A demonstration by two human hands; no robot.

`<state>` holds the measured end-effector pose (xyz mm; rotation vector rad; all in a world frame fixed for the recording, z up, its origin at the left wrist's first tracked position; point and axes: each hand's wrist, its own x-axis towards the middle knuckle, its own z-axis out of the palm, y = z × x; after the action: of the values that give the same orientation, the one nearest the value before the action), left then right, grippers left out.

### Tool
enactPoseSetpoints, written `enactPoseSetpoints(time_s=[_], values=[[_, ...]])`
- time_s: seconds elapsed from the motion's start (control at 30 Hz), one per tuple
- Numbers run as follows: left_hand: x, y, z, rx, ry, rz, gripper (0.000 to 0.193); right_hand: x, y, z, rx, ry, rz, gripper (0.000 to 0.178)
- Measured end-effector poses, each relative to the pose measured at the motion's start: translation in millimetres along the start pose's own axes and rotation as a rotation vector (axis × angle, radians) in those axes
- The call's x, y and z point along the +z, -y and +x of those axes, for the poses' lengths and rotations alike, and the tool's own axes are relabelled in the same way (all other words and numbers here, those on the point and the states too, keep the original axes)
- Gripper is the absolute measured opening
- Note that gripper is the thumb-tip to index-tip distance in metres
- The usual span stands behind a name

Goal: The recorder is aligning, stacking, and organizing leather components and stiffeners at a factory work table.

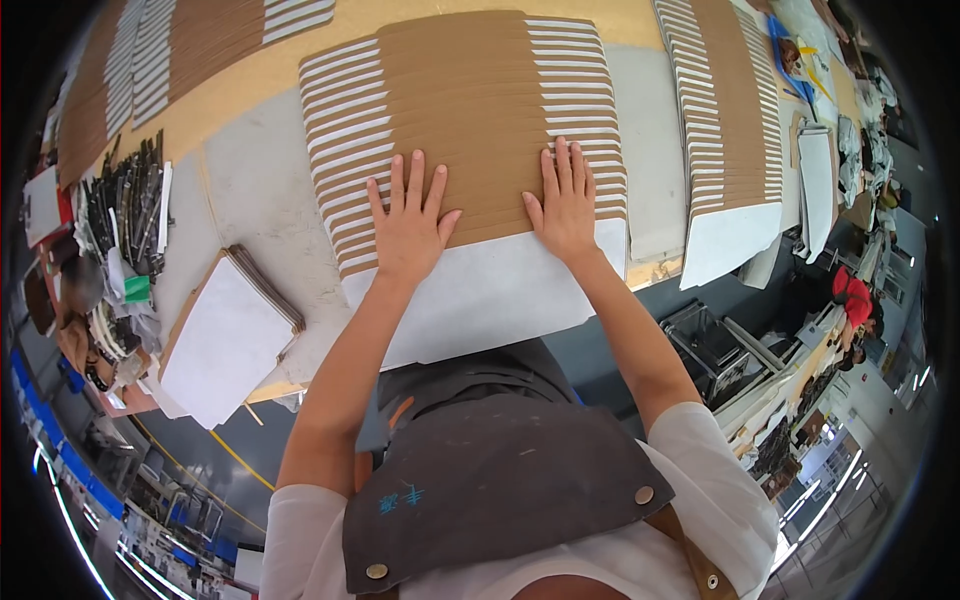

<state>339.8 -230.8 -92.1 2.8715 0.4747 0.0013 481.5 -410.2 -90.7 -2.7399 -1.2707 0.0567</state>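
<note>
In front of me on the table lies a wide fanned stack of overlapping brown sheets with white side strips, stepped one behind another. Its nearest piece shows a broad white face that reaches past the table's front edge. My left hand rests flat on the stack's left part, fingers spread and pointing away from me. On the right part, palm down, my right hand presses with its fingers stretched out and its thumb apart. Neither hand grips anything.
To the right is a similar fanned stack; another lies at the far left. White-faced sheets are piled at the left table edge, near a bundle of dark strips. A blue tray holds small items at the far right.
</note>
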Motion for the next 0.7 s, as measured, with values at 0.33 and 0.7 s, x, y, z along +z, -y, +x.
enactPoseSetpoints(time_s=[0.33, 0.7], values=[[-10, 32, 11, 0.058, -0.048, -0.010, 0.060, 5, 39, 40, -0.101, 0.027, 0.088, 0.056], [-78, 212, -175, -0.574, -0.250, 0.075, 0.056, 19, 127, 55, -0.164, -0.066, 0.154, 0.056]])
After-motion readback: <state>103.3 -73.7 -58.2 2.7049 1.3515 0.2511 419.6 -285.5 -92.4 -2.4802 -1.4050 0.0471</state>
